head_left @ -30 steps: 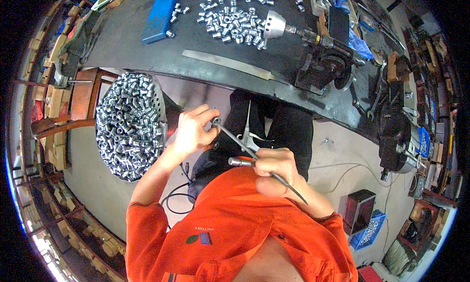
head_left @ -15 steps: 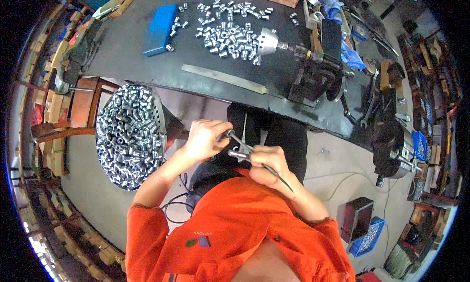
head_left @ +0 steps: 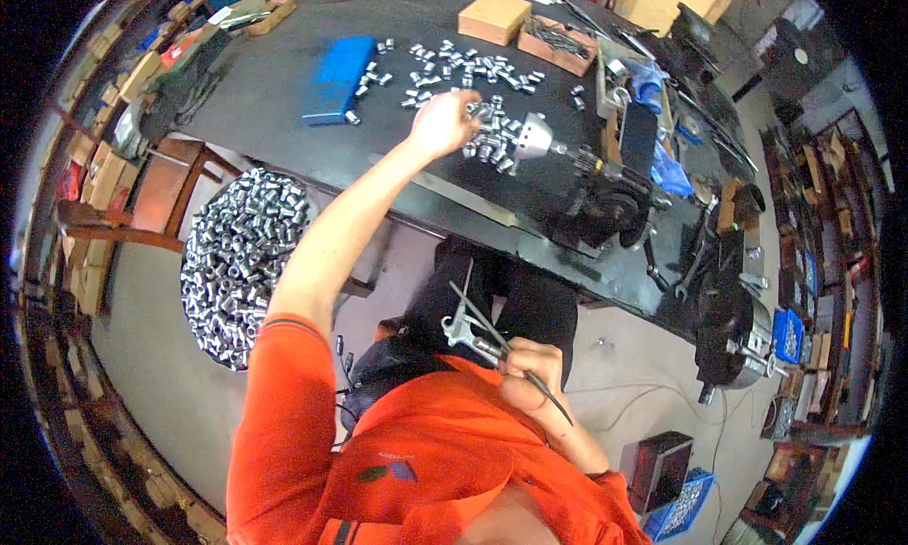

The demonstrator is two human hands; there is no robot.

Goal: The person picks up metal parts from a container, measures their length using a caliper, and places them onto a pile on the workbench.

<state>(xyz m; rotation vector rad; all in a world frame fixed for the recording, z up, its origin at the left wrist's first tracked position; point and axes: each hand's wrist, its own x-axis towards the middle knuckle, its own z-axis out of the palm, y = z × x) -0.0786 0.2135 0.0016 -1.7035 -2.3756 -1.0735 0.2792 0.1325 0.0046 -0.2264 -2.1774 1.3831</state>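
Over the dark workbench, my left hand [head_left: 443, 126] reaches into a scattered pile of small silver metal fittings [head_left: 490, 153]. Its fingers are curled, with the tips among the parts; whatever they pinch is hidden. Close to my lap, my right hand [head_left: 535, 367] is closed round a silver air blow gun [head_left: 461, 331], its thin nozzle pointing away from me. A slim dark rod [head_left: 480, 311], resembling a round file, is gripped in the same hand and sticks out on both sides of the fist.
At left stands a large container heaped with metal fittings [head_left: 241, 261], beside a wooden chair [head_left: 163, 197]. The bench bears a blue box [head_left: 339, 80], a flat metal bar [head_left: 465, 199], a machine with a conical silver head [head_left: 534, 137] and a wooden block [head_left: 494, 16]. A vise-like machine [head_left: 733, 328] stands right.
My left hand has gone from the rod's tip in front of my body, where it held a small fitting, forward to the pile on the bench. My right hand keeps its hold, slightly lower.
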